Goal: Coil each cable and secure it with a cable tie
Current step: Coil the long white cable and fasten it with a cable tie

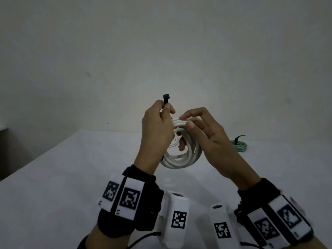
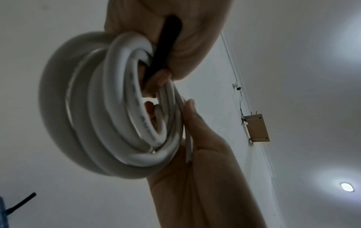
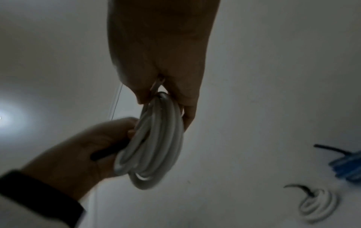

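Head view shows both hands raised above the white table (image 1: 62, 186), meeting around a white cable coil (image 1: 181, 157) held in the air; the left hand (image 1: 156, 130) has its fingers curled, thumb and forefinger pinching a black cable tie (image 1: 166, 99) whose square head stands up above the knuckles; the right hand (image 1: 206, 133) pinches the top of the coil between thumb and fingertips, its remaining fingers loosely bent; the coil hangs upright between the two palms, several loops bunched together; left wrist view looks up at the same coil (image 2: 117, 115), with the tie (image 2: 166, 46) running as a dark strap down through the coil's opening, pressed against the loops by the left hand's curled fingers (image 2: 162, 77); the right hand (image 2: 205, 154) reaches in from below, its thumb lying along the coil's edge beside a loose cable end; right wrist view is dim and blurred, yet shows the right hand (image 3: 162, 54) nipping the top of the loops (image 3: 156, 138) and the left hand (image 3: 78, 154) gripping their side with the dark tie under its fingers; away on the table lies a green coil (image 1: 239, 145) carrying a black tie tail; the right wrist view also catches a white coil (image 3: 316, 205) and a blue one (image 3: 347, 166), each with a dark tail.
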